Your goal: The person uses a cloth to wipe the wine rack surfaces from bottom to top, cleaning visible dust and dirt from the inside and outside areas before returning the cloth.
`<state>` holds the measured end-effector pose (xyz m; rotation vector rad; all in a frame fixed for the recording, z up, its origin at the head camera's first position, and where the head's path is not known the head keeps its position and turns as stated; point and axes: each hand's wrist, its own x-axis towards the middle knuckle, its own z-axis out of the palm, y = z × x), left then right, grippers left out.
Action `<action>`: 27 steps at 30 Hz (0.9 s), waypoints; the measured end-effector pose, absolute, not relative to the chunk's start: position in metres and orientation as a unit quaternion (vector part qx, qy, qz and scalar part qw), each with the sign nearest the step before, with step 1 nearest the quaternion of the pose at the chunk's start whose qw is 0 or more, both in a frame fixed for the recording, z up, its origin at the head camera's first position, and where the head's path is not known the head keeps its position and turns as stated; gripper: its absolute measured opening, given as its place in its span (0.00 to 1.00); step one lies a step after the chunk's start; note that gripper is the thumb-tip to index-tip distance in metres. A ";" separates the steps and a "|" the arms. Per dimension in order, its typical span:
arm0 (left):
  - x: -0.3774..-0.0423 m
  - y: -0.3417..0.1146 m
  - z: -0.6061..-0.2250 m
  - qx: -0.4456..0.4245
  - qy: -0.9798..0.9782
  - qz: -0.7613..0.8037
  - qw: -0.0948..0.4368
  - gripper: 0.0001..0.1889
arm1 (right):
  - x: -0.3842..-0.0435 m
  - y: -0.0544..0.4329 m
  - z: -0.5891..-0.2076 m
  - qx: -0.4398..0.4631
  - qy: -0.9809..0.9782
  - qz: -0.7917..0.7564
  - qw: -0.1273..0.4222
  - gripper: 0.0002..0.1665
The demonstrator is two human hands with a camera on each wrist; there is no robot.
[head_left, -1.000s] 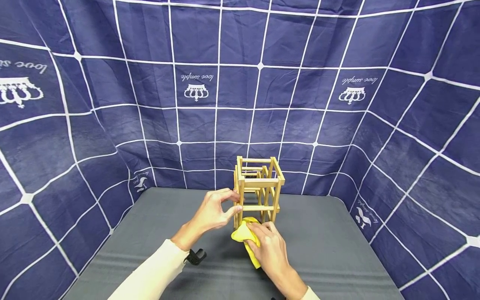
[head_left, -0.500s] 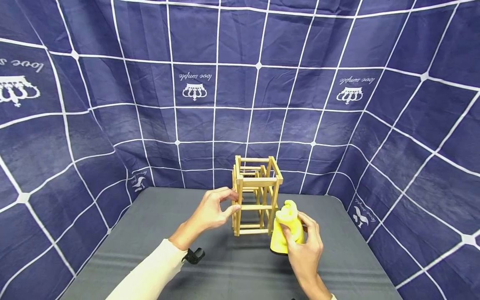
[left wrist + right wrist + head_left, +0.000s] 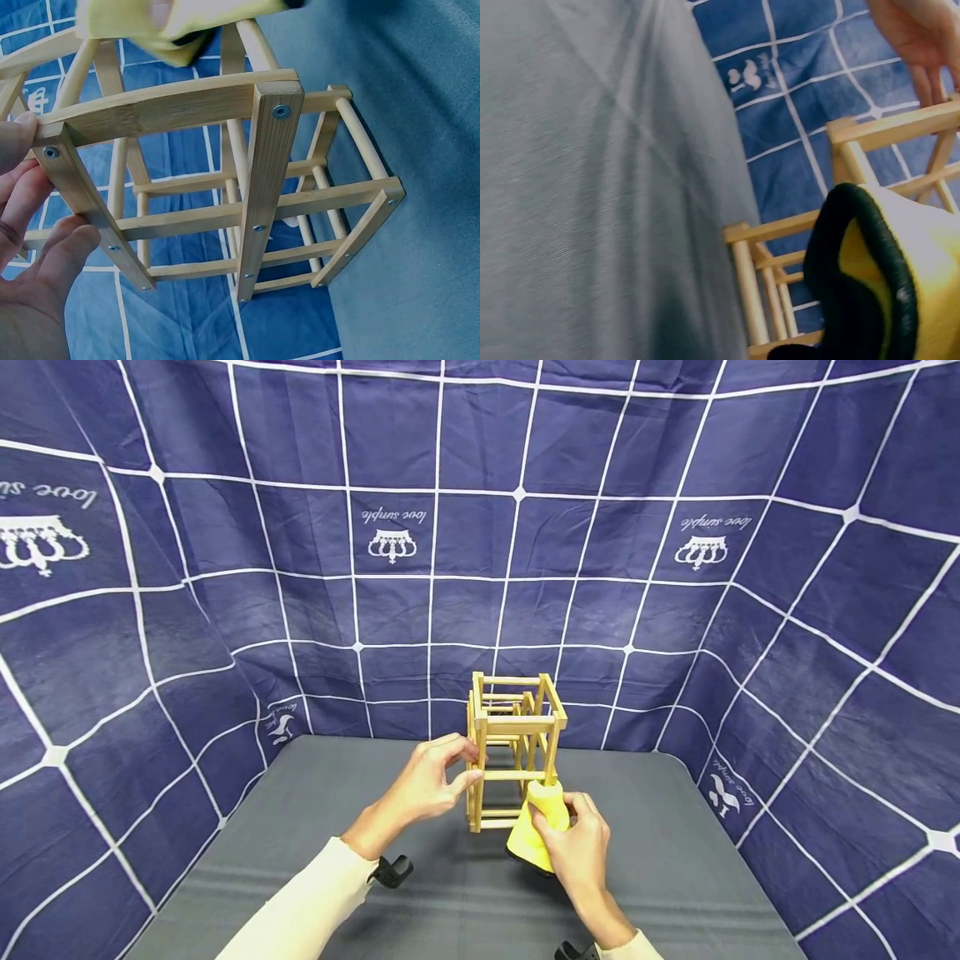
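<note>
Head cam: light-coloured open wooden rack (image 3: 521, 724) made of slim posts & crossbars, standing upright on a dark grey fabric-covered surface (image 3: 360, 877), approx. mid-frame. L hand (image 3: 429, 783) is on the rack's near-left post, thumb one side, fingers the other, so a narrow pinch on the wood. R hand (image 3: 581, 843) has a bright yellow soft cloth w/ dark edging (image 3: 542, 839) pinched b/w thumb & fingers, bunched up top & flaring out towards the bottom. Cloth's at the rack's near-right post, lower part, hiding that bit of wood; can't tell if it's wrapped round the post or just in front of it.

L wrist cam shows round dowels & flat slats w/ small metal screws (image 3: 280, 112) at the joints. Cloth's up at the top edge there, kinda blurry. R wrist cam: cloth fills the lower R corner, dark edge curling open, rack right behind it.

Other stuff: cream sleeve (image 3: 300, 906) on the L arm, black strap thing (image 3: 393, 872) at that wrist, navy fabric backdrop w/ white grid lines & crown prints (image 3: 468, 535) all round.
</note>
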<state>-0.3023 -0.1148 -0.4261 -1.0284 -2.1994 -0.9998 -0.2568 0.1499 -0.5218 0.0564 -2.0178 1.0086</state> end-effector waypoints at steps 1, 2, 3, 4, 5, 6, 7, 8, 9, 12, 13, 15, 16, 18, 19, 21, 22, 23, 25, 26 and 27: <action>-0.302 -0.115 -0.426 -0.378 -0.809 -0.370 0.255 0.08 | -0.256 0.150 -0.524 0.022 -0.816 0.396 0.421 0.22; -0.302 -0.115 -0.426 -0.377 -0.809 -0.373 0.254 0.08 | -0.256 0.150 -0.526 0.023 -0.824 0.388 0.413 0.23; -0.303 -0.116 -0.426 -0.378 -0.808 -0.375 0.253 0.08 | -0.255 0.151 -0.527 0.024 -0.829 0.381 0.408 0.23; -0.303 -0.116 -0.426 -0.378 -0.808 -0.376 0.251 0.08 | -0.255 0.151 -0.528 0.025 -0.834 0.376 0.404 0.24; -0.303 -0.117 -0.426 -0.377 -0.808 -0.375 0.252 0.08 | -0.255 0.151 -0.528 0.027 -0.837 0.371 0.402 0.25; -0.304 -0.117 -0.426 -0.376 -0.809 -0.375 0.251 0.08 | -0.255 0.151 -0.528 0.028 -0.839 0.367 0.402 0.25; -0.304 -0.117 -0.426 -0.375 -0.810 -0.376 0.250 0.08 | -0.256 0.151 -0.528 0.029 -0.839 0.366 0.402 0.25; -0.304 -0.117 -0.426 -0.375 -0.810 -0.377 0.249 0.08 | -0.256 0.151 -0.527 0.031 -0.837 0.368 0.405 0.25; -0.305 -0.117 -0.425 -0.375 -0.810 -0.377 0.247 0.08 | -0.257 0.151 -0.526 0.030 -0.832 0.373 0.409 0.25; -0.305 -0.118 -0.426 -0.373 -0.813 -0.377 0.241 0.09 | -0.258 0.150 -0.522 0.030 -0.809 0.403 0.426 0.26; -0.305 -0.117 -0.426 -0.373 -0.813 -0.379 0.238 0.09 | -0.257 0.151 -0.520 0.031 -0.799 0.416 0.434 0.26; -0.304 -0.117 -0.426 -0.372 -0.813 -0.383 0.234 0.09 | -0.255 0.153 -0.517 0.036 -0.776 0.437 0.454 0.27; -0.304 -0.117 -0.427 -0.372 -0.812 -0.386 0.233 0.09 | -0.253 0.154 -0.516 0.042 -0.763 0.442 0.469 0.28; -0.303 -0.116 -0.426 -0.370 -0.809 -0.393 0.232 0.10 | -0.250 0.158 -0.514 0.062 -0.736 0.447 0.504 0.29; -0.303 -0.116 -0.425 -0.367 -0.808 -0.400 0.230 0.10 | -0.249 0.160 -0.512 0.080 -0.721 0.444 0.526 0.29; -0.303 -0.115 -0.422 -0.359 -0.805 -0.415 0.226 0.11 | -0.248 0.162 -0.509 0.133 -0.686 0.423 0.577 0.26; -0.303 -0.115 -0.421 -0.356 -0.801 -0.426 0.223 0.11 | -0.249 0.162 -0.505 0.164 -0.669 0.406 0.600 0.23; -0.304 -0.115 -0.419 -0.353 -0.797 -0.438 0.219 0.11 | -0.249 0.161 -0.501 0.195 -0.655 0.386 0.620 0.21; -0.304 -0.115 -0.417 -0.347 -0.791 -0.457 0.212 0.11 | -0.251 0.156 -0.489 0.254 -0.642 0.332 0.643 0.21; -0.305 -0.115 -0.416 -0.347 -0.788 -0.463 0.210 0.10 | -0.253 0.152 -0.483 0.275 -0.645 0.303 0.645 0.20; -0.305 -0.116 -0.415 -0.347 -0.786 -0.468 0.208 0.09 | -0.254 0.148 -0.478 0.291 -0.656 0.277 0.639 0.20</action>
